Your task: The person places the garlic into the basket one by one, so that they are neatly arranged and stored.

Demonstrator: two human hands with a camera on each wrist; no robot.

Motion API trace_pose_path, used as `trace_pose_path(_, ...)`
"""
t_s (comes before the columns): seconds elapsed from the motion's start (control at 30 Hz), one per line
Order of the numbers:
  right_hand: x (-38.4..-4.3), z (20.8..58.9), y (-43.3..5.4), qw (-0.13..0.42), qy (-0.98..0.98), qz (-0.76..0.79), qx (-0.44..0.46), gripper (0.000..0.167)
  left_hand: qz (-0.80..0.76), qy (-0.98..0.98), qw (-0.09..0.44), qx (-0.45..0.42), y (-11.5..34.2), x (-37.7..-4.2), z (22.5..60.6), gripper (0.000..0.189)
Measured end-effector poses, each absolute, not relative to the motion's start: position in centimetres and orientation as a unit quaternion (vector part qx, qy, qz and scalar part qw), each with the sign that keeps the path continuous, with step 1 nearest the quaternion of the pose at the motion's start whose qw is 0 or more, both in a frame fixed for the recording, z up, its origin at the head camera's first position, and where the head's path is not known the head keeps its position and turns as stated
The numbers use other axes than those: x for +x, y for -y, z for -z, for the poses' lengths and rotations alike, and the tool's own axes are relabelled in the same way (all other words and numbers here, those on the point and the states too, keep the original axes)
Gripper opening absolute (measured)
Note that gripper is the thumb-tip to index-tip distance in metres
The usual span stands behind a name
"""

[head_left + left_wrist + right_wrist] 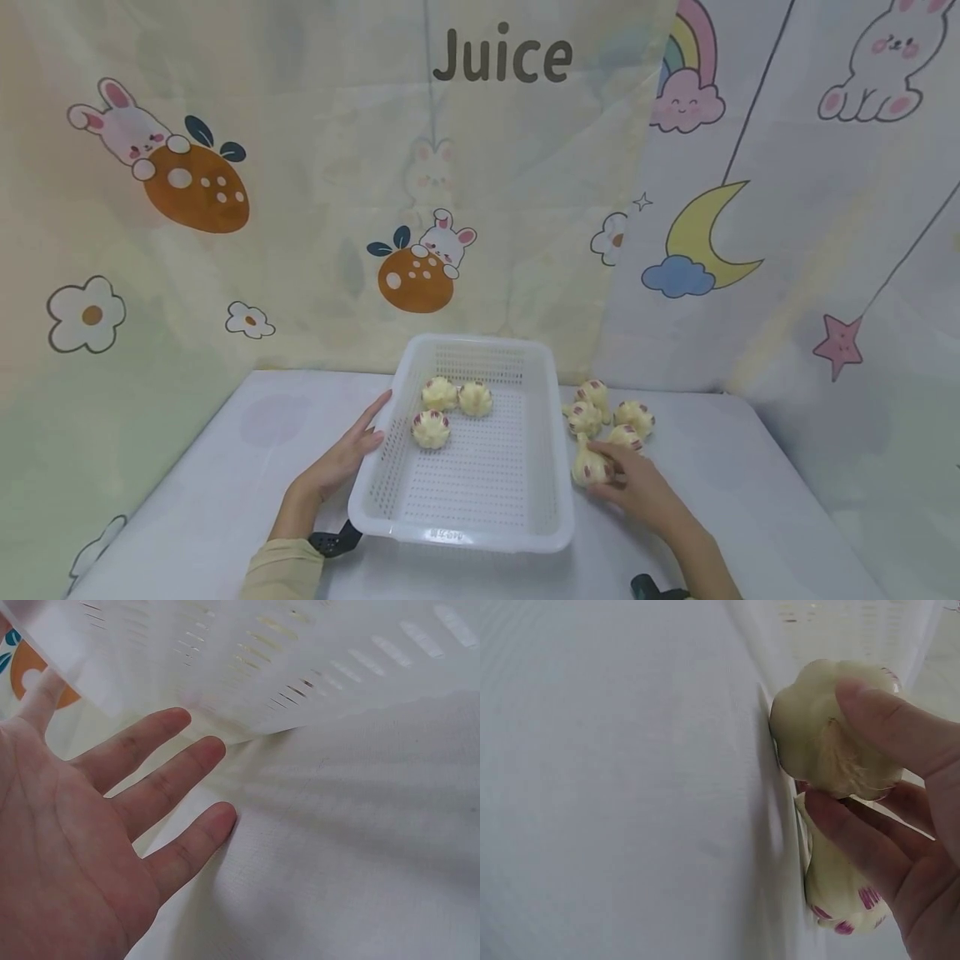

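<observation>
- With my right hand (pixel 637 492) I am pinching one garlic bulb (pixel 592 468), thumb and fingers clamped on its rounded sides; its dry roots are facing back toward my wrist and its stem is pointing ahead of the fingers.
- I am holding it just outside the right wall of a white plastic basket (pixel 461 535), which is standing to the left of those fingers.
- Just past my right fingers, four more garlic bulbs (pixel 634 417) with purple marks are lying clustered on the desk (pixel 225 500).
- My left hand (pixel 337 462) is reaching to the basket's left rim, its fingers straight and spread apart; I cannot tell whether all of them are touching it.
- Inside the basket, to the right of my left fingers, three garlic bulbs (pixel 431 429) are sitting close together, nearer to these fingers than to my right ones.
- Behind my left fingers, a beige sleeve (pixel 285 571) is covering my forearm.
- Beyond both hands, a printed cloth backdrop (pixel 322 342) is hanging.
</observation>
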State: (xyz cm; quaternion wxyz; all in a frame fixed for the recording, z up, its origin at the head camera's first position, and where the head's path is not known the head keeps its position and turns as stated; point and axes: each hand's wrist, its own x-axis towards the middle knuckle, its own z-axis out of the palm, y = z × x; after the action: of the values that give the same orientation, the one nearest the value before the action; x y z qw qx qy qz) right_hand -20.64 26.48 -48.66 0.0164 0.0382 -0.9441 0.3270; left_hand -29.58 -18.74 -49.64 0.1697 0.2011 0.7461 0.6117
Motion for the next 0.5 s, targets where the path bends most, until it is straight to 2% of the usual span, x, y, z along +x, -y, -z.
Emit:
trace_pose_path(0.1, -20.77, 48.78, -26.49, 0.023, 0.944, -0.327, 0.03, 0.064, -0.616, -0.743, 0.171, 0.2, 18.7, -29.61, 49.76, 0.059)
trace_pose_path(0.33, -20.86, 49.38, -26.66, 0.06, 0.938, -0.333, 0.074, 0.061, -0.617, -0.74, 0.172, 0.203, 18.75, -29.71, 50.05, 0.058)
trace_pose_path(0.5, -20.83, 49.4, -26.7, 0.056, 0.929, -0.353, 0.096, 0.061, -0.618, -0.741, 0.174, 0.199, 18.75, -29.71, 50.02, 0.059)
